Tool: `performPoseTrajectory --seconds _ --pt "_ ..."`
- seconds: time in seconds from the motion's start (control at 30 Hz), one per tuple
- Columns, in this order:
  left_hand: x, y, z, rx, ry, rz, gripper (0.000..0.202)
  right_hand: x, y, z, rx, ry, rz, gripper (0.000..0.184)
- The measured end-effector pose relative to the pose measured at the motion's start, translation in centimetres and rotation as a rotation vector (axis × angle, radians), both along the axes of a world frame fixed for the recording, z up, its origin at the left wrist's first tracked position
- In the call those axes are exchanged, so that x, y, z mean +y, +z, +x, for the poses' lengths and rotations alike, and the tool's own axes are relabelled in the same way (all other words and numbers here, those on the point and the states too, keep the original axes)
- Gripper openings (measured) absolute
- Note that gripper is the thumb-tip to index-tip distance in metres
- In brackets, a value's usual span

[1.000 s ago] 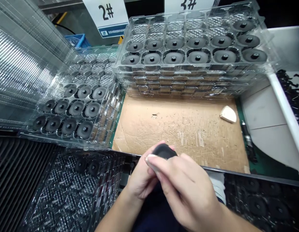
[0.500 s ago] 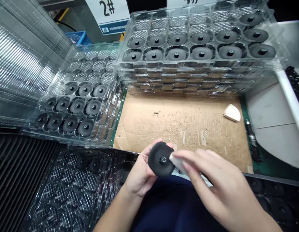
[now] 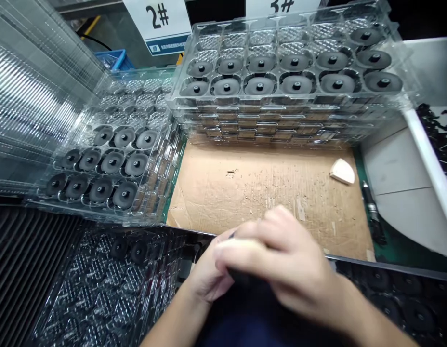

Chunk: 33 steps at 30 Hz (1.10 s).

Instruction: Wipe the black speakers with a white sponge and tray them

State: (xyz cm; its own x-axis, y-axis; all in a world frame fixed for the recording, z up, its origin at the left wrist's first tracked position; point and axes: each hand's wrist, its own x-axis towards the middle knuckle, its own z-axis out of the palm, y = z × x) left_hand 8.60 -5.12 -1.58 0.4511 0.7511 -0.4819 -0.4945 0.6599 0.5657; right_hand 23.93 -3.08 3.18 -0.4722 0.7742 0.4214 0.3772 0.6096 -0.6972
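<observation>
Low in front of me, my left hand is curled around a black round disc with a short central stem, of which only a dark sliver shows now. My right hand reaches across the disc and covers most of it. Its fingers are bent and blurred by motion. They close on a small white pad, seen plainly half a second ago and now mostly hidden behind the hand. Both hands are close together over my dark clothing, at the near edge of the cardboard.
Stacked clear trays holding black discs stand at the back and on the left. Another tray sits lower left. A white wedge-shaped block and a dark pen-like tool lie to the right.
My right hand has moved left, over the disc, and now hides it and the pad. My left hand stays nearly in place. The view has shifted slightly.
</observation>
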Motion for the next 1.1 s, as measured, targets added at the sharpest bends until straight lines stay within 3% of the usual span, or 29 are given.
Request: performPoseTrajectory --seconds 0.1,0.2,0.3,0.37,0.5,0.63,0.73,0.8,0.9,1.1 --pt "-0.1 -0.2 -0.1 -0.201 0.016 -0.025 0.046 1.6 -3.0 1.8 0.057 -0.217 -0.182 0.025" --pt "-0.2 -0.3 -0.4 -0.362 0.039 -0.026 0.049 2.5 -7.8 3.4 0.035 -0.386 -0.337 0.021" --pt "-0.2 -0.5 -0.7 -0.391 0.06 -0.034 0.051 2.0 -11.9 3.6 0.003 -0.438 -0.339 0.023" --pt "-0.2 -0.6 -0.9 -0.397 0.065 -0.062 0.054 1.2 -12.9 3.3 -0.002 -0.473 -0.322 0.026" --pt "-0.2 -0.6 -1.2 -0.429 0.05 -0.095 0.055 0.2 -10.8 2.9 0.028 -0.524 -0.295 0.027" --pt "-0.4 -0.9 -1.0 -0.39 0.052 -0.018 0.051 -0.7 -8.3 2.4 0.082 -0.403 -0.326 0.02" --pt "-0.5 -1.5 -0.8 -0.139 0.145 0.214 0.052 -2.0 -8.6 1.6 0.09 -0.362 -0.393 0.022" --pt "-0.5 -1.9 -0.8 0.184 0.177 0.483 0.067 -3.2 -9.3 1.1 0.078 -0.394 -0.448 0.026" --pt "-0.5 -2.1 -1.1 0.569 0.124 0.818 0.096 -4.9 -9.9 0.8 0.061 -0.426 -0.458 0.038" --pt "-0.5 -2.1 -1.3 0.757 0.007 1.021 0.096 -5.4 -9.1 2.4 -0.029 -0.324 -0.163 0.053"
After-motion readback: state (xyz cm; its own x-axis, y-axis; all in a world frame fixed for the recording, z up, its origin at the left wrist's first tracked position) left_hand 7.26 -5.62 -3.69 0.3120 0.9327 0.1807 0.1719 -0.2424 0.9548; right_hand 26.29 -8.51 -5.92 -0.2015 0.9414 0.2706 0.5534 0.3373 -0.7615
